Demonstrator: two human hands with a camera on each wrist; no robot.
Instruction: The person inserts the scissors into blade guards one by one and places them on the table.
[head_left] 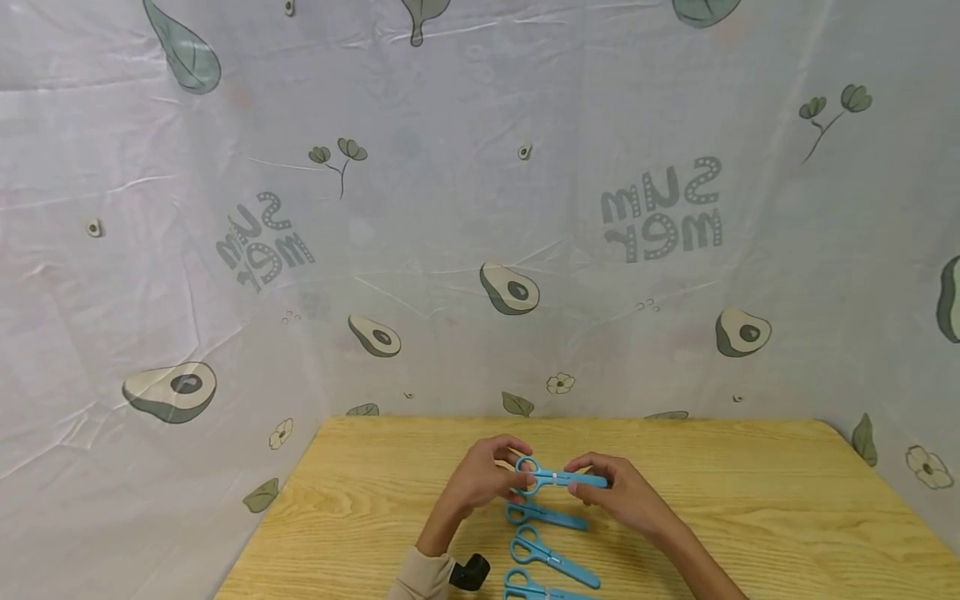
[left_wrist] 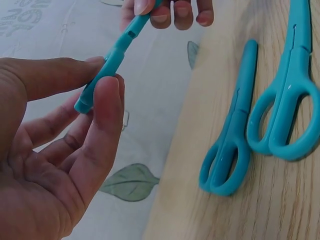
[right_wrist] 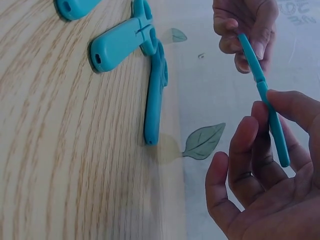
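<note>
Avocado-print sheet (head_left: 450, 208) hung all round as a backdrop, with a light wooden table (head_left: 750, 517) pushed right up against it. Both hands are working near the front middle of the tabletop, so there's loads of bare wood to the right and a decent strip to the left, plus more behind the hands up to the back edge.

Left hand (head_left: 480, 482) is pinching the handle end of a pair of blue scissors (head_left: 558, 477), thumb and fingers closed on it. Right hand (head_left: 618, 492) has the blade end between its fingertips, palm fairly relaxed otherwise. The scissors are held up off the table, lying roughly level between the two hands, blades closed.

Below them, towards the near edge, three more blue scissors (head_left: 551, 557) lie in a loose column on the wood, just beside each other, handles to the left. The nearest is cut off by the bottom of the shot.

There's a small black thing (head_left: 470, 573) by the left wrist, probably a wrist camera mount, but it's hard to tell. Beige sleeve (head_left: 420, 579) on that arm.
</note>
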